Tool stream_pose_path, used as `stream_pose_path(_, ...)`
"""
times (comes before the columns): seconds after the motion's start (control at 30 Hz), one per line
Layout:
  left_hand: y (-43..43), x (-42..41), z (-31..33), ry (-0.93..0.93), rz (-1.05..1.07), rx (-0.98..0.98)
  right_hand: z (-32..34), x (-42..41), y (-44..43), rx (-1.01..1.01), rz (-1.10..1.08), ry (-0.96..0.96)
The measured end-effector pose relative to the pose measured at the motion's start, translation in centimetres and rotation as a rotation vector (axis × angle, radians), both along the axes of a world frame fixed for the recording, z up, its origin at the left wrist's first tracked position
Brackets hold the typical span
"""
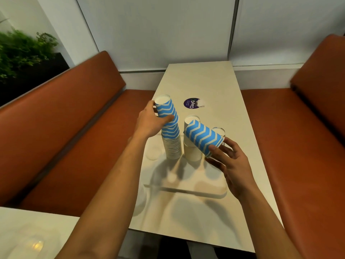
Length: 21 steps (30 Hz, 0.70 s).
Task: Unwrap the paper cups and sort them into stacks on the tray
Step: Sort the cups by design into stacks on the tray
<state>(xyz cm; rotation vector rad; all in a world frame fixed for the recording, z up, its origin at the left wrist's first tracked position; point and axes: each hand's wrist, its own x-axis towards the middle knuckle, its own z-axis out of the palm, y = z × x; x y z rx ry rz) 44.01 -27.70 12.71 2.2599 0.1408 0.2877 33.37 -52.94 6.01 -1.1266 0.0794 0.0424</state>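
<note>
Fingers (165, 119) of the left hand (149, 124) curl round the blue-striped top section of the tall stack (172, 146), which stands on the clear tray (186, 190) toward the left edge of the tabletop (201, 79). The right hand (231, 163) grips a tilted blue-striped cup (202, 137) by its lower end, above the white stack (193, 152).

Step in hand: apparently sorting; no wrapper is visible. The next move likely calls for aligning the tilted cup with a stack and seating it squarely without toppling it.

Count: one tray, two standing stacks, one held cup or nested set, one further cup (218, 131) partly hidden behind it. Cups per stack cannot be counted.
</note>
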Motion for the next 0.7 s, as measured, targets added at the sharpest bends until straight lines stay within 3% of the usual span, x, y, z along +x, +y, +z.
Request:
stream_pose_path(0.17, -0.1, -0.6, -0.4, 0.061, -0.004, -0.037, 0.3, -0.1, -0.1, -0.009, 0.004, -0.003)
stream_pose_path(0.4, -0.3, -3.8, -0.4, -0.070, 0.039, -0.207, 0.5, -0.3, 0.7, -0.001, 0.025, -0.010)
stream_pose_path(0.57, -1.3, -6.6, -0.8, 0.078, -0.178, -0.503, 0.8, -0.3, 1.5, -0.016, 0.042, 0.003)
stream_pose_path(0.7, -1.8, -8.2, -2.0, 0.213, -0.352, -0.546, 1.0, -0.6, 2.1, -0.028, 0.079, -0.007)
